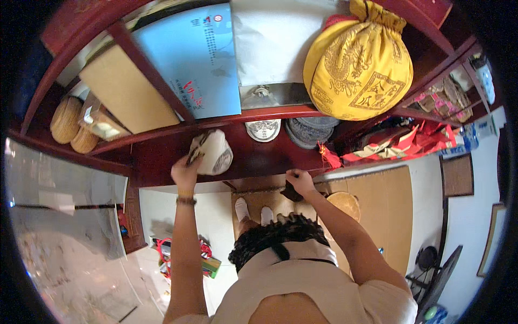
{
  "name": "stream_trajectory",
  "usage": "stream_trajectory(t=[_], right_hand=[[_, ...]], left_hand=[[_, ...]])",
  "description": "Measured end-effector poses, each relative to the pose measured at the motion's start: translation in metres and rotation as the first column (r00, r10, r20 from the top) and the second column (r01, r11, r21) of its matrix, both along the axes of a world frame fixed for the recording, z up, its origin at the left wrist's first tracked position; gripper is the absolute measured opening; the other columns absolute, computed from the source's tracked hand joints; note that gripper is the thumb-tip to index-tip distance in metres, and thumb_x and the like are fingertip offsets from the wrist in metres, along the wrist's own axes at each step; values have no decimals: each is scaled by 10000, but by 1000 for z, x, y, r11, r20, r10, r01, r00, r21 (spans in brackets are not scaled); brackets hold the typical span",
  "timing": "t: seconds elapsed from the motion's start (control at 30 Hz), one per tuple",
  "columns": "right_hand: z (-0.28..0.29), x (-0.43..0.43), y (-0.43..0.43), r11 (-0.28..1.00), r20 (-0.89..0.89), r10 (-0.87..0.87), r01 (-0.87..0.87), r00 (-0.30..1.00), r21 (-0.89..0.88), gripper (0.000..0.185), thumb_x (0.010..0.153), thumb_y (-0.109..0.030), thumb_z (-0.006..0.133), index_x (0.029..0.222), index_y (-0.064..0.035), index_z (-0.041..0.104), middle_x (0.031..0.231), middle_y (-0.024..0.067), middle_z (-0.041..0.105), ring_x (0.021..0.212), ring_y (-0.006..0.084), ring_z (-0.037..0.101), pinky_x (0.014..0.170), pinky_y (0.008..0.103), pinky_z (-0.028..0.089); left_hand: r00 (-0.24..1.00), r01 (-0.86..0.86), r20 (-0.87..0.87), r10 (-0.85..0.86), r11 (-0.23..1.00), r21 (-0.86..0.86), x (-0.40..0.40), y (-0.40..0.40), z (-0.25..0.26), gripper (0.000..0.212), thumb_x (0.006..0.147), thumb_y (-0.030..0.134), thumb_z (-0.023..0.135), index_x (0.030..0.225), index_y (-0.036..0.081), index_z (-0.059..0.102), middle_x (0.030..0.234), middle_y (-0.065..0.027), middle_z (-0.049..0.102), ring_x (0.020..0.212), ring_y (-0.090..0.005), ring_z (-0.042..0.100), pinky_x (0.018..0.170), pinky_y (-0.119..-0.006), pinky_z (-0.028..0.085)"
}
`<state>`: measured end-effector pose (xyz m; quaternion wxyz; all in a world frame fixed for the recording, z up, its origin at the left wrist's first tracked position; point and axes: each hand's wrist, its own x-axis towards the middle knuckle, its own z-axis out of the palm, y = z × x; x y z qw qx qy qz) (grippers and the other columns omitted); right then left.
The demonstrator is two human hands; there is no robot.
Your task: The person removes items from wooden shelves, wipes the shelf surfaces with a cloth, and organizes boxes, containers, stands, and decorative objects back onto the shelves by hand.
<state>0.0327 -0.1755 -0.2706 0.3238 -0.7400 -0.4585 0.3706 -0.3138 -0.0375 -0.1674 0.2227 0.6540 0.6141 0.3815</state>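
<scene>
My left hand (187, 172) grips the gathered end of a white printed pouch (216, 156), holding it over the lower shelf (162, 156) of a red wooden cabinet. Dark print shows on the pouch's rounded side. By the shelf's front edge, my right hand (301, 184) is closed on a dark cloth (291, 193) that hangs beneath it. A similar white printed bundle (263, 129) sits farther back on the shelf, partly hidden by the shelf board above. Beside it stands a grey round stone-like vessel (309, 131).
Above are a blue box (198, 60) with writing, a yellow drawstring bag (358, 69) and a tan board (125, 89). A red tassel (330, 157) and red bags (404, 141) lie right. Below are a round stool (344, 204) and items on the floor (210, 267).
</scene>
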Motion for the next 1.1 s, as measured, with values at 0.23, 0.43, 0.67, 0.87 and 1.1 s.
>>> stream_trajectory(t=[0.23, 0.43, 0.67, 0.87, 1.1], right_hand=[[47, 38, -120, 946, 261, 36, 51, 965, -320, 349, 793, -342, 584, 969, -46, 644, 891, 209, 635, 840, 344, 622, 744, 404, 482], [18, 54, -233, 775, 342, -273, 416, 899, -475, 319, 776, -287, 614, 951, -24, 658, 817, 161, 668, 769, 259, 655, 688, 347, 508], [6, 33, -295, 727, 262, -340, 429, 903, -536, 378, 750, -336, 641, 964, -25, 656, 863, 204, 655, 824, 312, 648, 723, 368, 516], [-6, 39, -322, 737, 346, -217, 385, 913, -556, 384, 743, -338, 649, 960, -22, 657, 854, 214, 651, 812, 307, 650, 714, 363, 517], [-10, 54, -318, 741, 303, -242, 377, 922, -555, 387, 757, -383, 614, 960, -58, 666, 867, 187, 654, 828, 316, 641, 731, 394, 507]], left_hand=[[934, 249, -200, -296, 941, -228, 21, 152, -92, 463, 824, 367, 606, 1125, 19, 551, 1136, -121, 567, 1050, -258, 516, 909, -389, 397], [923, 342, -66, -378, 888, -307, 38, 160, -130, 589, 780, 453, 635, 1179, 33, 528, 1220, -140, 530, 1131, -268, 492, 987, -375, 363], [962, 273, 108, -252, 846, -459, 91, 159, -140, 538, 731, 310, 719, 1162, 38, 550, 1232, -114, 533, 1137, -208, 500, 911, -349, 429], [781, 332, -429, -455, 883, -331, 104, 191, -169, 550, 775, 436, 638, 1187, 83, 544, 1269, -104, 513, 1155, -267, 484, 969, -345, 374], [886, 361, -218, -409, 904, -230, 106, 179, -151, 528, 768, 407, 649, 1172, 80, 559, 1256, -109, 525, 1155, -248, 488, 952, -333, 384]])
